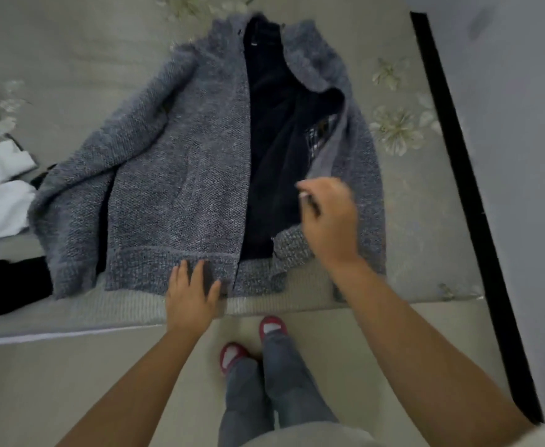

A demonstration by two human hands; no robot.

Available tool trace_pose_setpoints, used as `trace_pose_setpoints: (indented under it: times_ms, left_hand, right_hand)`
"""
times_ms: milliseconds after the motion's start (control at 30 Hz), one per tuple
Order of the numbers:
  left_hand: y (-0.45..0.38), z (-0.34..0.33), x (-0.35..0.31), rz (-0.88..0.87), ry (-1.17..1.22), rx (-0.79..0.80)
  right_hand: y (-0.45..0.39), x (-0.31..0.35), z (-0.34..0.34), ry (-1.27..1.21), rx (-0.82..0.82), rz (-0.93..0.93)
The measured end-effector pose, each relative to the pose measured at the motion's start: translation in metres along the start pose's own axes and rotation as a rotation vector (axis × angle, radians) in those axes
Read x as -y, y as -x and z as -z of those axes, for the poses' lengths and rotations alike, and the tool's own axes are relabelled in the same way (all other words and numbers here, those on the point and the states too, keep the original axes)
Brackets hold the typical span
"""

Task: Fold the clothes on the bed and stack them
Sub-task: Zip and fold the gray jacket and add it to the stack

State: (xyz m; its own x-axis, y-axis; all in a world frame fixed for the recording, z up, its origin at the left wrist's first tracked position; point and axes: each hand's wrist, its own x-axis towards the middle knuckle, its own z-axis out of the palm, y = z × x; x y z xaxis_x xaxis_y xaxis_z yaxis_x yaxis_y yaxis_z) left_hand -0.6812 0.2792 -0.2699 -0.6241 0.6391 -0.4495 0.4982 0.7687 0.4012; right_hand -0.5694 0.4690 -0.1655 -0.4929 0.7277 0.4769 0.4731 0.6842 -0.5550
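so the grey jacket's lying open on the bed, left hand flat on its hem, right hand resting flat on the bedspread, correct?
Not the right hand: the head view shows it with curled fingers pinching the grey jacket's front edge. The left hand does lie flat on the hem, jacket open on the bed.

- 1 grey knit jacket (180, 175) spread on my bed (71, 59), dark lining showing
- 1 white garment (0, 188) at the left edge
- 1 black garment (13, 285) below it
- 2 of my hands: left hand (190, 295), right hand (329, 217)
- 2 red slippers (272, 327) on my feet

Left hand (192, 293) presses the grey cardigan (174, 175) hem on the bed (71, 59); right hand (329, 217) hovers curled above
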Motion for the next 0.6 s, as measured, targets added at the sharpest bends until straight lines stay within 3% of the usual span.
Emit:
trace_pose_setpoints:
  times_ms: [67,133,167,200,300,500,600]
  left_hand:
    - [0.002,0.010,0.008,0.021,-0.069,-0.001]
    - [0.007,0.014,0.023,0.039,-0.105,-0.013]
    - [0.009,0.014,0.032,0.050,-0.115,-0.018]
    - [0.013,0.012,0.039,0.064,-0.118,-0.021]
    - [0.021,0.003,0.050,0.047,-0.055,-0.017]
    - [0.024,-0.021,0.033,0.090,0.223,-0.037]
    - [0.017,-0.028,0.026,0.155,0.360,-0.072]
  right_hand:
    - [0.024,0.026,-0.032,-0.025,0.409,0.106]
    - [0.063,0.022,-0.062,0.112,0.921,0.065]
    - [0.084,0.013,-0.073,0.191,1.098,0.037]
    - [0.103,0.004,-0.079,0.210,1.176,-0.023]
    - [0.141,-0.011,-0.082,-0.019,0.979,-0.458]
    - [0.136,0.004,-0.104,-0.606,0.515,-1.527]
    - [0.120,0.010,-0.123,-0.748,0.354,-1.712]
